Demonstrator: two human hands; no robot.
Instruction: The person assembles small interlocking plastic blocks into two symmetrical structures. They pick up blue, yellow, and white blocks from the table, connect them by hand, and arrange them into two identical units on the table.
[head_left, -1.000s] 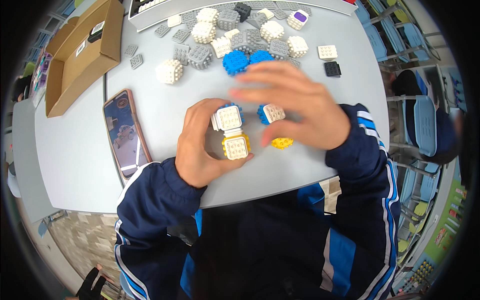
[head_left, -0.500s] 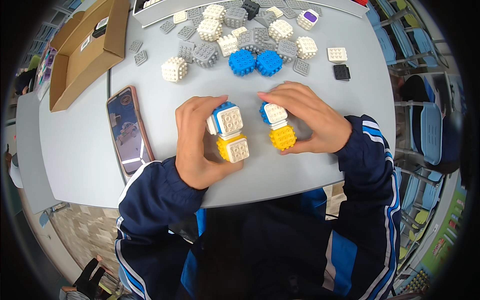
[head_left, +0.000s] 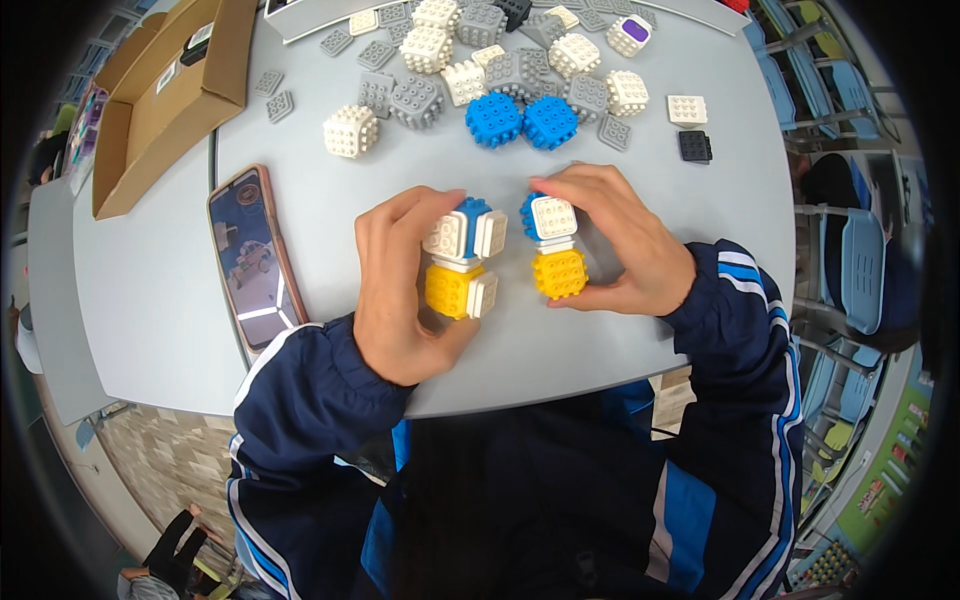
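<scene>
I am sitting at a grey table [head_left: 560, 350], looking down at my two hands near its front edge. My left hand [head_left: 405, 290] is curling around a stack of studded blocks [head_left: 462, 262]: a blue and white block on top and a yellow one with a white side plate beneath it, the stack standing upright on the table. My fingers are closing on its far side and my thumb is pressing in from below, so the grip is clamped on that stack. Just beside it, with a narrow gap between, my right hand [head_left: 615, 245] is gripping a second stack [head_left: 555, 250], a blue block with a white studded face on top and a yellow block under it, my fingertips pressing on its top and my thumb lying along its base.

Beyond my hands, two blue studded cubes [head_left: 520, 120] are sitting side by side. Behind them a scatter of grey and white blocks [head_left: 480, 60] is spreading toward the far edge, with a white cube [head_left: 350, 130] lying apart on the left and a flat white plate [head_left: 688, 110] and a black plate [head_left: 694, 146] on the right. A phone [head_left: 250, 255] is lying to my left, screen up, and an open cardboard box [head_left: 165, 95] is resting at the far left corner. Blue chairs [head_left: 850, 270] are standing off to the right.
</scene>
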